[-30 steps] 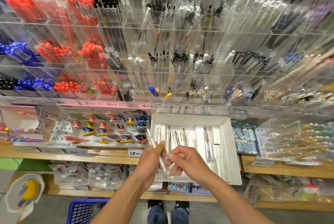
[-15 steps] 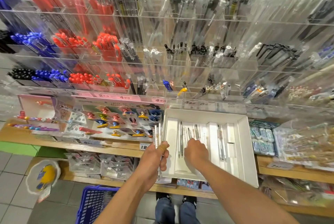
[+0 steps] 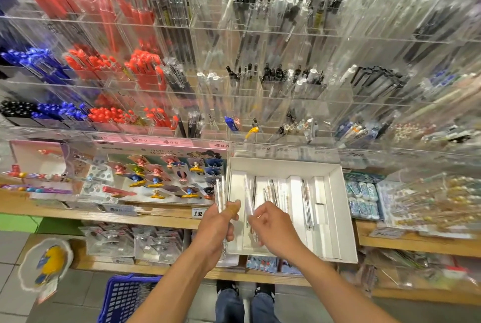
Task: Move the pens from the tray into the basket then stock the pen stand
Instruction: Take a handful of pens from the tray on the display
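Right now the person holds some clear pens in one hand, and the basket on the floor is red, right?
Not quite. The head view shows the left hand gripping the clear pens, but the basket on the floor is blue, not red.

The blue plastic mesh basket point(image 3: 125, 299) is cut off by the bottom edge and partly hidden behind the left forearm. The clear acrylic pen stand point(image 3: 260, 62) blurs toward the top and right, so its far pens are unreadable. The right hand point(image 3: 273, 226) covers the lower ends of the thin pens in the white cardboard tray point(image 3: 338, 218).
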